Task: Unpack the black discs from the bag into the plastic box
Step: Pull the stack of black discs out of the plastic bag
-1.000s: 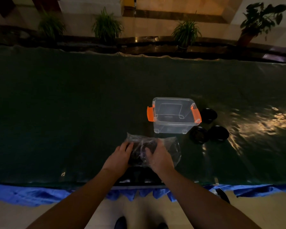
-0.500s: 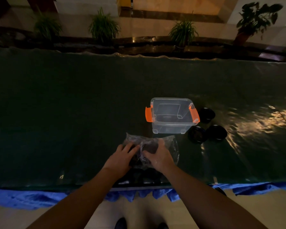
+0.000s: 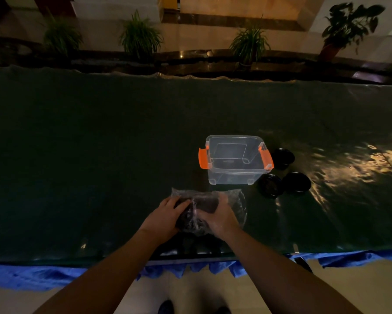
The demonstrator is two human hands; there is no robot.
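A crinkled clear plastic bag (image 3: 235,200) with dark discs inside lies on the dark table near its front edge. My left hand (image 3: 165,217) grips the bag's left side, and my right hand (image 3: 217,217) grips it just to the right, fingers curled into the plastic. The discs inside show only as a dark mass. Just behind the bag stands a clear plastic box (image 3: 233,175) with orange side latches, lid off and nothing in it. Three black discs (image 3: 297,183) lie on the table right of the box.
The dark green table cover (image 3: 100,155) stretches wide to both sides, with a bright glare patch at the right. A blue skirt (image 3: 32,276) hangs along the front edge. Potted plants (image 3: 140,35) line a ledge behind the table.
Both hands have closed in on the bag and bunched the plastic tighter between them. The box and the three loose discs have not moved.
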